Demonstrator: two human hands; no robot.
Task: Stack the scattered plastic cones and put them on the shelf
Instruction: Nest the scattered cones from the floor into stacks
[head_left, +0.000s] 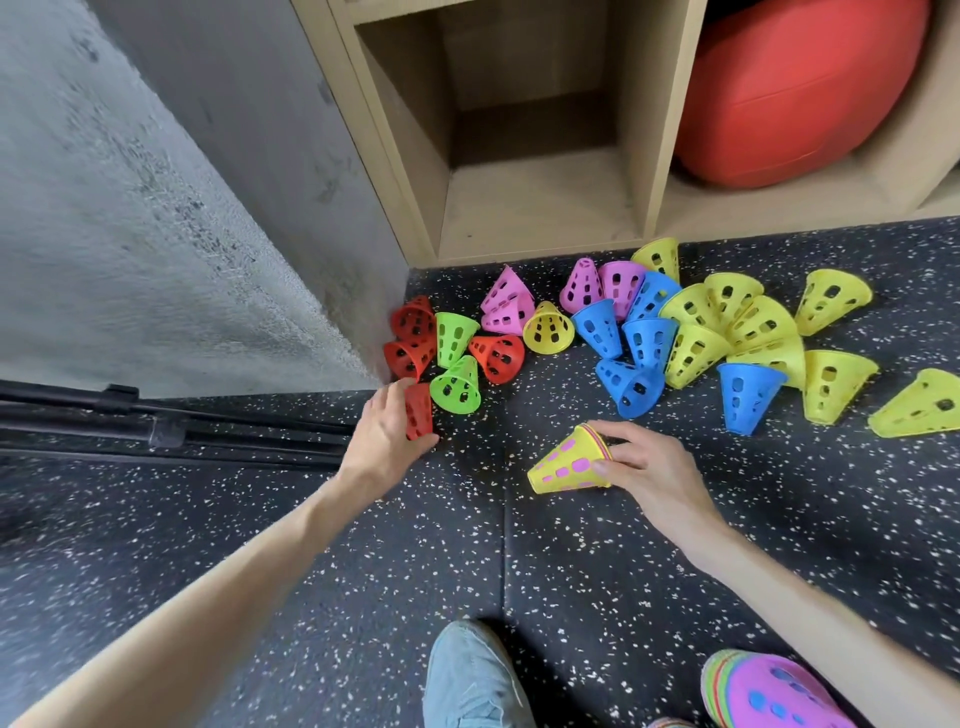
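Gathering is still under way: the left hand (387, 434) is curling around a loose red perforated plastic cone (418, 410) on the speckled rubber floor (363, 597), while the right hand (647, 465) is gripping a short yellow-topped stack of cones (569, 464), so nesting the red one comes next, the wooden shelf (540, 208) waiting behind.

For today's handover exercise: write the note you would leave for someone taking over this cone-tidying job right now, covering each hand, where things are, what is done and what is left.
Left hand grips a red cone on the floor.
Right hand holds a small stack, yellow cone outermost, lying on its side.
A second, pink-topped stack sits at bottom right.
Loose cones lie scattered in front of the shelf, whose nearest compartment holds no cones.
Done: two stacks started.
Left: stack the remaining cones, then shelve them.
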